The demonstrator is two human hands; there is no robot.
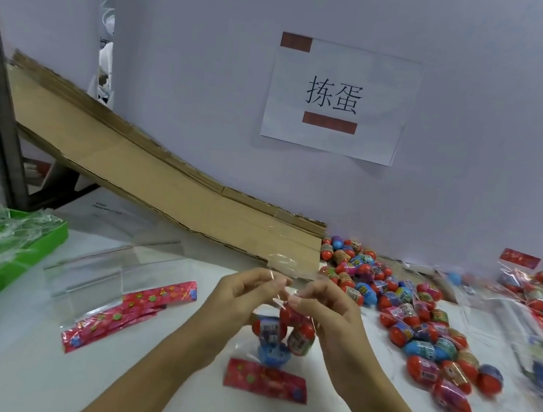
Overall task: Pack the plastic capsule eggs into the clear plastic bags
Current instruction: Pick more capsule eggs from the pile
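A clear plastic bag (pixel 284 266) hangs between my two hands over the white table, with several capsule eggs (pixel 284 335) inside, red ones above a blue one. My left hand (pixel 244 297) pinches the bag's top edge from the left. My right hand (pixel 325 308) pinches the same edge from the right. A red printed header card (pixel 266 379) lies on the table just under the bag. A heap of loose red, blue and purple capsule eggs (pixel 405 310) spreads over the table to the right.
Empty clear bags (pixel 99 273) and red header cards (pixel 132 308) lie at the left centre. A green tray (pixel 51 239) of clear film stands at the far left. A cardboard ramp (pixel 162 188) leans on the wall. Filled bags (pixel 538 293) lie at the far right.
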